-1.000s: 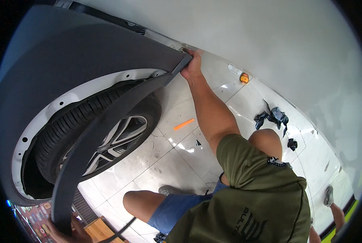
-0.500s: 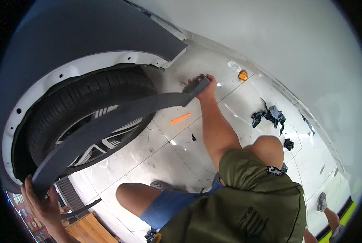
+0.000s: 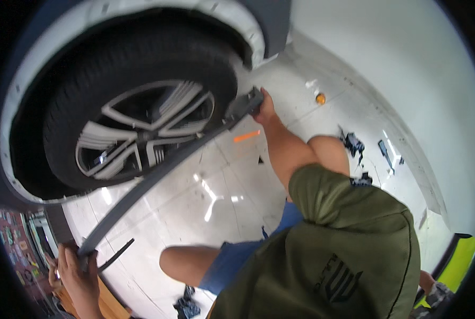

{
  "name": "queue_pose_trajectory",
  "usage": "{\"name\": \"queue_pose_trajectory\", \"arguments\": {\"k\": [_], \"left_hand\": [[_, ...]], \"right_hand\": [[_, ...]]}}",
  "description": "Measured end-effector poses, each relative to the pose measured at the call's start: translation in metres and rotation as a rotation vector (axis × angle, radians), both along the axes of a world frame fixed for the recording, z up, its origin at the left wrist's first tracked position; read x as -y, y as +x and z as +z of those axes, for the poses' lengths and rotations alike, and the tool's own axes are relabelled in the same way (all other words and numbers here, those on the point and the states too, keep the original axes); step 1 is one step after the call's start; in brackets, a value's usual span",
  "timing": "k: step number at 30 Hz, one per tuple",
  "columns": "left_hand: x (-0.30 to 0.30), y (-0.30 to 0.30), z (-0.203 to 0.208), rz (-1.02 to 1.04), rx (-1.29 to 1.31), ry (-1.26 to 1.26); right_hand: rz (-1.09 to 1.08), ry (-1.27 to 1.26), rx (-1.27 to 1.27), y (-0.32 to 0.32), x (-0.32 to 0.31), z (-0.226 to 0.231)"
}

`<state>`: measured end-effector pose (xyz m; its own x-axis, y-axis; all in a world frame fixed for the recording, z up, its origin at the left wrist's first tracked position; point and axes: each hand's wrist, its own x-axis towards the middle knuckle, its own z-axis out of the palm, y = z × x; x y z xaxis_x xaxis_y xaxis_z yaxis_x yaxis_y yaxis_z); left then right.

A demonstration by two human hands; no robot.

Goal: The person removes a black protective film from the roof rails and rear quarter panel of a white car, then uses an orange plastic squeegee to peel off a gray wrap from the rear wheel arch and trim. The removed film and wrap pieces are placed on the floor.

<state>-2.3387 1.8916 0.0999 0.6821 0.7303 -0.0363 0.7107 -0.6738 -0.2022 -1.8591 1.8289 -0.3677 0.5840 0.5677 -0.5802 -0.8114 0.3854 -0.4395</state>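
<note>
A long dark grey wheel arch trim [image 3: 144, 186] stretches slantwise between my two hands, in front of the lower part of a car wheel [image 3: 141, 135]. At its lower left end, my left hand [image 3: 79, 279] grips it with thumb and fingers on either side. My right hand [image 3: 265, 109] is closed round its upper right end, beside the tyre. Above the wheel runs the bare white edge of the wheel arch [image 3: 27, 80], under the dark fender [image 3: 276, 26]. The trim is apart from that edge.
An orange strip [image 3: 247, 136], a small orange round item [image 3: 321, 99] and crumpled dark plastic [image 3: 353, 143] lie on the tiled floor. A dark curved strip [image 3: 118, 254] and a wooden surface [image 3: 112, 299] are at lower left. Another person's arm [image 3: 429, 282] shows at lower right.
The trim has turned, now looking narrower, and sits lower against the wheel. My view has shifted, showing more of the wheel. Both hands keep hold of the trim's ends.
</note>
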Motion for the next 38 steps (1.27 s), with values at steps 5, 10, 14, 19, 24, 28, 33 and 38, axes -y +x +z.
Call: {"name": "queue_pose_trajectory", "arguments": {"k": [5,10,14,19,24,28,33,38], "left_hand": [[-0.012,-0.074,-0.035,0.109,0.1,-0.009],[0.006,-0.079,-0.054,0.085,-0.013,-0.047],[-0.024,-0.056,-0.068,0.015,0.148,-0.168],[-0.076,-0.097,-0.062,0.07,-0.022,-0.856],[-0.066,-0.195,-0.08,0.172,-0.033,-1.103],[-0.007,-0.268,0.001,0.436,-0.052,-1.003],[0.058,-0.372,0.077,0.687,0.015,-1.022],[0.115,-0.491,0.109,0.969,0.04,-1.073]], "right_hand": [[0.995,-1.333,1.188,-0.053,0.007,-0.109],[1.156,-1.364,1.574,-0.107,-0.004,-0.122],[1.425,-1.351,1.414,-0.146,0.028,-0.123],[1.749,-1.103,1.336,-0.203,0.058,-0.021],[1.675,-0.835,1.701,-0.195,0.106,0.133],[1.618,-1.115,1.475,-0.142,0.123,0.194],[2.434,-0.689,2.399,-0.14,0.036,0.316],[1.993,-0.299,2.278,-0.345,-0.14,0.452]]}}
